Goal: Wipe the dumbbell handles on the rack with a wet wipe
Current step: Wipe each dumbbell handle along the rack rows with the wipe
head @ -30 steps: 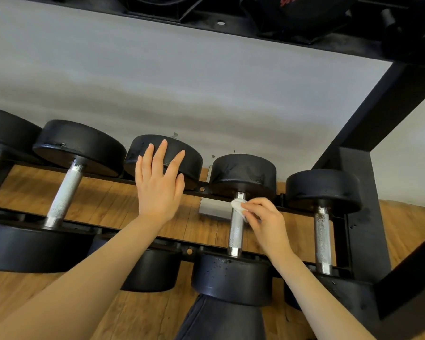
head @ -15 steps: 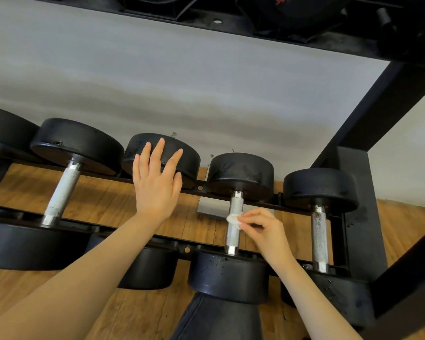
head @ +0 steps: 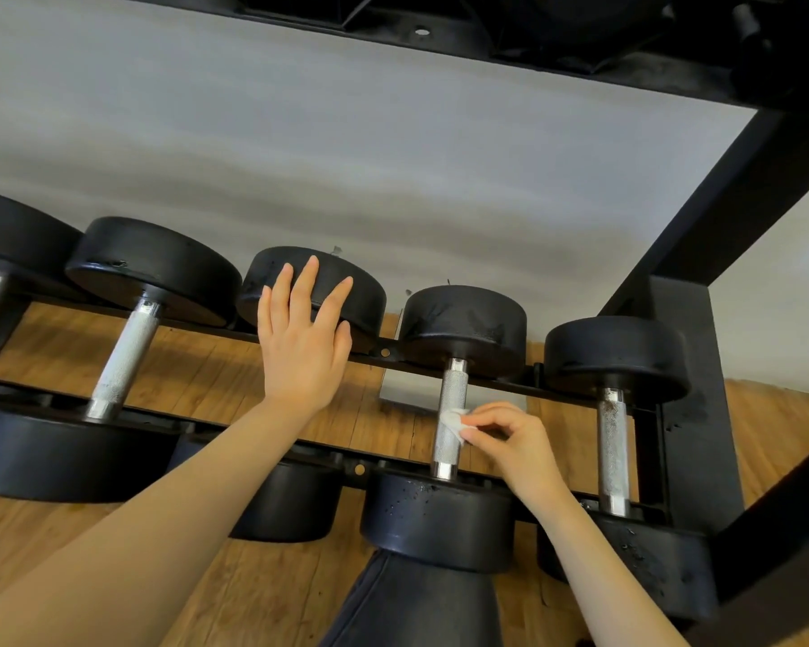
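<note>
Fingertips of the right hand pinch a small white wet wipe against the knurled steel handle of a black dumbbell on a low rack, the wipe touching the bar about midway along its length, with more bare metal showing beyond the fingers than short of them. Left of them, the left hand lies flat with fingers straight and spread, grasping nothing, its fingertips on the far head of the neighbouring dumbbell; that dumbbell's own bar is hidden under the palm. To the right of the pinching fingers stands another dumbbell with a duller handle, apparently untouched. Farther left of the flat hand, a larger dumbbell's handle slants across the rails. Wooden floor shows beneath the fingers, a pale wall beyond them.
</note>
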Demonstrator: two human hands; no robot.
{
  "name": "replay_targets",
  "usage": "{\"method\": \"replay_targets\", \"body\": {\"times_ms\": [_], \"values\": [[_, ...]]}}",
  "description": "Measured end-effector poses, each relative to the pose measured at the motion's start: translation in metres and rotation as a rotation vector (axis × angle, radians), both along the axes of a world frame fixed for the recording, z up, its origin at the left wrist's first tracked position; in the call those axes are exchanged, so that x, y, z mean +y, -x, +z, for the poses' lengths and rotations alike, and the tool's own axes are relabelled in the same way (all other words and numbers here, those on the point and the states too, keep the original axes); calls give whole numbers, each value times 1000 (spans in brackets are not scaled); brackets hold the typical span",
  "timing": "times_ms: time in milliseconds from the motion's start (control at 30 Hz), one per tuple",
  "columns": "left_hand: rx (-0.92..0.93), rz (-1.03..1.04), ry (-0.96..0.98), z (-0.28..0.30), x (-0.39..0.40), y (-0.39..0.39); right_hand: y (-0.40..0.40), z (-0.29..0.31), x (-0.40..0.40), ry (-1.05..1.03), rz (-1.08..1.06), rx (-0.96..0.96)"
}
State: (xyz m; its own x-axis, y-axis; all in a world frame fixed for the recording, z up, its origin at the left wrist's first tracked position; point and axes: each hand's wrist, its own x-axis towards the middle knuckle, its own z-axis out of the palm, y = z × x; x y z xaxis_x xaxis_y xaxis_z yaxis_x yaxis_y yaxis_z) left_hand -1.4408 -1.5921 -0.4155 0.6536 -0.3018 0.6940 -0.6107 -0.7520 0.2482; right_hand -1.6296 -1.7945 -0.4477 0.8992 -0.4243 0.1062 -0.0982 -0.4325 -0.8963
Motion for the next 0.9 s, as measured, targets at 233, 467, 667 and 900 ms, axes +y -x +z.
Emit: {"method": "replay_targets", "body": {"times_ms": [233, 467, 667, 900], "values": [[7, 3, -12, 0, 0, -1, -11, 2, 3, 76, -84, -17], [10, -2, -8, 1, -1, 1, 0, 9, 5, 135, 32, 42], [13, 1, -10, 2, 0, 1, -17, 11, 14, 414, -19, 35], [14, 2, -16, 2, 0, 0, -25, 21, 4, 643, 142, 62]]}}
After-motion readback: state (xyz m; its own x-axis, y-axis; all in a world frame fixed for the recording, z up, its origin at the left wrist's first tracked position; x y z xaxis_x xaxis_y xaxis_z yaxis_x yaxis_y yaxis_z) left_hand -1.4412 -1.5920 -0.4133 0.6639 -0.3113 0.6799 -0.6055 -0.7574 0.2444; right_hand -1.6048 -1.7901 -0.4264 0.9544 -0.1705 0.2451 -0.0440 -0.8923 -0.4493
